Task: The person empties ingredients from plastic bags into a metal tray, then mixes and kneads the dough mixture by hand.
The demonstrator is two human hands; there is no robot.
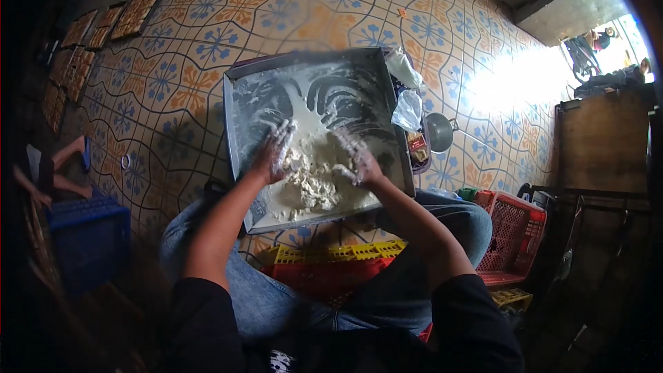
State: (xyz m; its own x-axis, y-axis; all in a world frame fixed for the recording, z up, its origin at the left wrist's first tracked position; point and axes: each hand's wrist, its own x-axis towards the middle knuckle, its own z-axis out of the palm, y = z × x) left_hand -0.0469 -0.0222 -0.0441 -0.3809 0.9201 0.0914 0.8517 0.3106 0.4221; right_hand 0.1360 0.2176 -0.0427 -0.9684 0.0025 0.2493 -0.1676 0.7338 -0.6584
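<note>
A large square metal tray (pixel 236 124) in front of my knees is smeared with flour. Lumpy, shaggy dough (pixel 316 190) lies in its near half, with loose flour (pixel 307 116) spread behind it. My left hand (pixel 276 150), coated in flour, is at the left side of the dough with its fingers stretched forward. On the opposite side, my right hand (pixel 359 159) is floury too, its fingers spread and pointing inward over the dough's edge. Neither hand grips anything.
Plastic bags (pixel 407 110) and packets sit in a dark crate right of the tray, beside a metal pot (pixel 440 132). Red crates (pixel 507 238) stand at right, a blue crate (pixel 90 238) at left near another person's legs (pixel 69 166). Filled trays (pixel 138 10) lie at far left.
</note>
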